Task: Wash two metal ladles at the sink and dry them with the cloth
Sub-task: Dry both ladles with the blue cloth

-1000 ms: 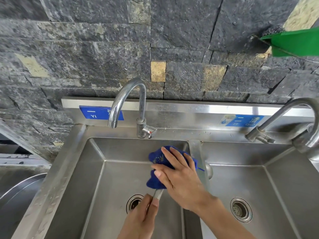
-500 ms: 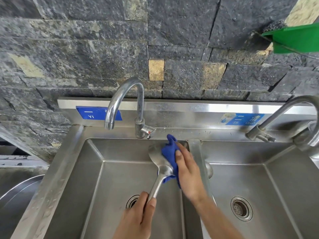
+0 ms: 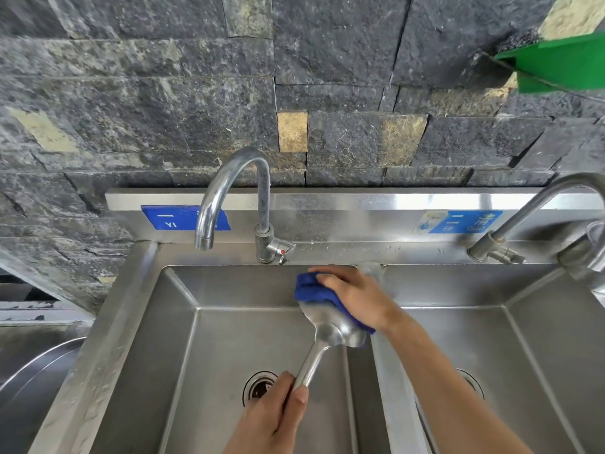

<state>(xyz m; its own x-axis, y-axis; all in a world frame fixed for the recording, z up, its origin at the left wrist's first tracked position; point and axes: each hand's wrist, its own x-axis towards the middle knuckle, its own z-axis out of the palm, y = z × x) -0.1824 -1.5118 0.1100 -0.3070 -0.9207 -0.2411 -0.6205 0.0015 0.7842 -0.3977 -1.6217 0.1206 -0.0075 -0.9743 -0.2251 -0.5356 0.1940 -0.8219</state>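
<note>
Since the previous frame, our right hand [image 3: 357,298] moves the cloth [image 3: 314,290] over the ladle [image 3: 330,326] bowl's far rim. Our left hand [image 3: 271,417] grips the handle; a wet handle may slip into the sink [image 3: 183,322].

We count one metal ladle [image 3: 330,329], one blue cloth [image 3: 314,291] and two hands, the left hand [image 3: 275,417] and the right hand [image 3: 353,294]. We see two sink basins, the left basin [image 3: 183,322] and the right basin [image 3: 537,322], each with one drain, so two drains [image 3: 258,388] [image 3: 471,381] in all. We also count two taps [image 3: 235,191] [image 3: 537,211], two blue labels [image 3: 173,219] [image 3: 465,221] on the backsplash and one green object [image 3: 563,63] at the upper right.
</note>
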